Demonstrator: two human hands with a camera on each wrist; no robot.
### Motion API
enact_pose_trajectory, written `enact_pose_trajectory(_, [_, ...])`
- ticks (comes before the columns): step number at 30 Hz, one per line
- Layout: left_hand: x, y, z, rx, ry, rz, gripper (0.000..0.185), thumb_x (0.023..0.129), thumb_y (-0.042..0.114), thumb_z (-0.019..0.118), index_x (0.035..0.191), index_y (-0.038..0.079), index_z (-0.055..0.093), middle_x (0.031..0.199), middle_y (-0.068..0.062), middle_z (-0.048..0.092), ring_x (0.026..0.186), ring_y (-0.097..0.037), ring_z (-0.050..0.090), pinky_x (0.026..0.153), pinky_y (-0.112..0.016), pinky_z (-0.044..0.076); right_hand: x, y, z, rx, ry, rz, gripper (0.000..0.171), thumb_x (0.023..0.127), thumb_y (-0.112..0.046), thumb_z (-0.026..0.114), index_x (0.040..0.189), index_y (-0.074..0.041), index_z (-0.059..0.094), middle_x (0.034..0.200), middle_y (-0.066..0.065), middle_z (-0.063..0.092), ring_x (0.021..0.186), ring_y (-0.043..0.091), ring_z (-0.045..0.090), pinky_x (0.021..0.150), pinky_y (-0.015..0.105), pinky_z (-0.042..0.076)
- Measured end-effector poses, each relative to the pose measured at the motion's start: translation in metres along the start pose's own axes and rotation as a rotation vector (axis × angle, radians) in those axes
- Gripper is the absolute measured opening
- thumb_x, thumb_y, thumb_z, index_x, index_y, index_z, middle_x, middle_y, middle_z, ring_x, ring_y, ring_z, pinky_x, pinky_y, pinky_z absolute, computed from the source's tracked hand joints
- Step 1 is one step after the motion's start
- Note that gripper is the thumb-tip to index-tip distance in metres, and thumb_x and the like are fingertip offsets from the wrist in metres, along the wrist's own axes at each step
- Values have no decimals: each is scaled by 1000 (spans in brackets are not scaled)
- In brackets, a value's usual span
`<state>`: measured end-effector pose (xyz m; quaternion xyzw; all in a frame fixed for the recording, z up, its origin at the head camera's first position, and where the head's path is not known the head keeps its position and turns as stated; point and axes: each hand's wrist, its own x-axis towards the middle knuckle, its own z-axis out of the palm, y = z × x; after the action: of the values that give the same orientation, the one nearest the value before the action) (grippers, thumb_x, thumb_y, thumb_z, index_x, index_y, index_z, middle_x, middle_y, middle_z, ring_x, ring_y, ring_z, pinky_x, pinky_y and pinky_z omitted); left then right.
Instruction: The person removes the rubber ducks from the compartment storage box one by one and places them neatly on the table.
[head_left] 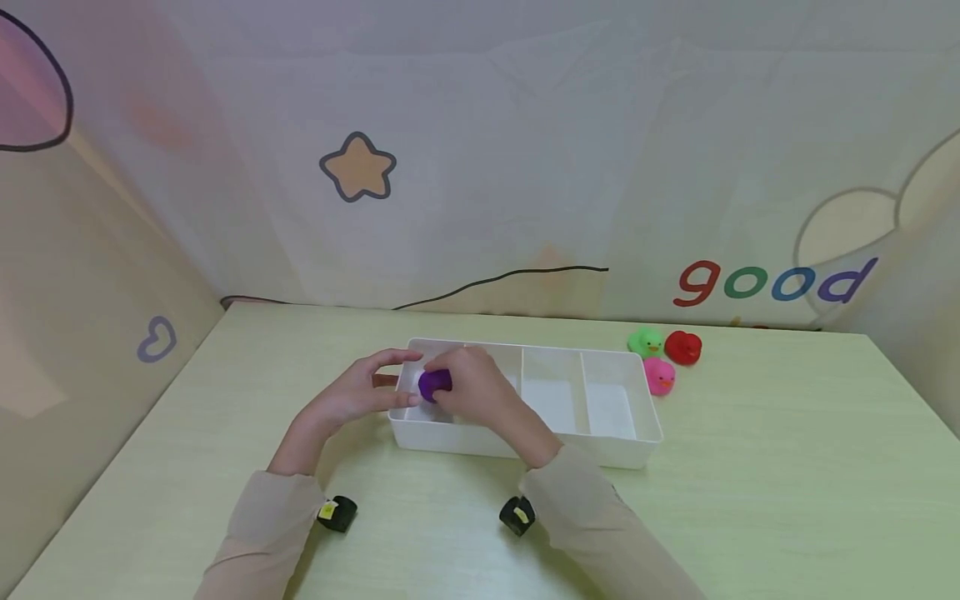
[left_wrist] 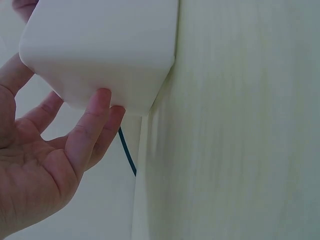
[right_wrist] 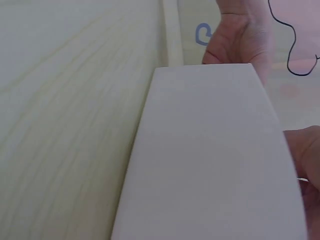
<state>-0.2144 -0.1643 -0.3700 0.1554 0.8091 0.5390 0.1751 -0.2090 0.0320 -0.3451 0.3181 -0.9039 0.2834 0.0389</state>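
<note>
In the head view, a white box (head_left: 517, 446) split into compartments lies lengthwise on the table. My right hand (head_left: 476, 387) reaches into its left end and pinches a small, rounded purple toy (head_left: 435, 384) in the leftmost compartment. The fingers hide part of the toy, so its exact kind is unclear. At the box's left end, my left hand (head_left: 363, 390) is spread, and in the left wrist view its fingertips (left_wrist: 102, 97) touch the outer end wall (left_wrist: 125, 85). The right wrist view mostly shows the box's long side (right_wrist: 210, 155), with the right hand (right_wrist: 306, 155) partly behind it.
By the box's far right corner sit a green duck (head_left: 646, 342), a red duck (head_left: 683, 347) and a pink duck (head_left: 659, 376). Black wrist devices are on the left sleeve (head_left: 262, 517) and right sleeve (head_left: 592, 508). A printed cloth wall (head_left: 487, 167) stands behind the table (head_left: 787, 467).
</note>
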Motion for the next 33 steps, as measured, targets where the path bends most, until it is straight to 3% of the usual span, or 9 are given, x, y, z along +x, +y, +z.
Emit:
enact_pose_trajectory(12, [0,1,1,29,15,-8,62,78,23,71,133,15,44,138,-10,38,118,-37,45,85,-42,47,-17,3,-19,209,134,-36,25,73,1,71,98,2,68,95,12,68,85,20,63,80,33,52])
enact_pose_trajectory(33, [0,3,1,25,25,-30,63,78,23,72,133,14,44,137,-10,37,122,-37,41,90,-45,44,-51,29,-60,321,223,42,27,72,4,71,98,3,68,97,14,68,92,25,63,82,40,51])
